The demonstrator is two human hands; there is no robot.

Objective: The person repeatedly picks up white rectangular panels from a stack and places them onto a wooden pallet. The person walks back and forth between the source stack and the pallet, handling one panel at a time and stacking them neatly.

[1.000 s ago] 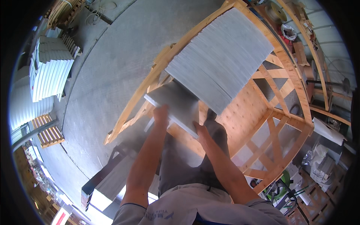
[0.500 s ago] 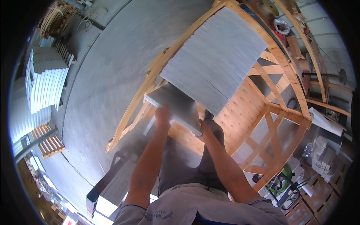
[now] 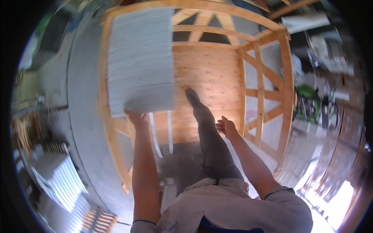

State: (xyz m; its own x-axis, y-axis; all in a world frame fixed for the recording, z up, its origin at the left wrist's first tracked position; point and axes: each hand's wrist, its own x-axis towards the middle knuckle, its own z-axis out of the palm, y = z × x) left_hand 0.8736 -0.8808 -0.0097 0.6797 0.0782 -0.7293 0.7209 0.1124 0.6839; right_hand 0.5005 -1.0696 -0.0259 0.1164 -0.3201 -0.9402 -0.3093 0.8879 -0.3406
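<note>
Flat grey-white panels stand packed in a long row (image 3: pixel 140 54) on the left side of a wooden crate (image 3: pixel 100 66). At the near end of the row, my left hand (image 3: pixel 136 118) grips the lower left edge of the nearest panel (image 3: pixel 149 101); blur softens its fingertips. My right hand (image 3: pixel 226 127) hangs to the right of my leg, above the crate's bare plywood floor. Its fingers are loosely bent and apart, holding nothing. Two white straps (image 3: pixel 170 132) run out from under the row toward me.
My leg (image 3: pixel 210 136) reaches into the crate, its shoe (image 3: pixel 192 97) on the plywood beside the panels. Braced wooden slats (image 3: pixel 259 97) form the right wall. More white panels (image 3: pixel 66 180) are stacked at lower left near a pallet (image 3: pixel 99 222). Green equipment (image 3: pixel 307 95) stands beyond the right wall.
My view has turned clockwise toward the crate. The panel I carried in both hands now stands against the row. My right hand has let go and moved right; my left hand stays at its edge.
</note>
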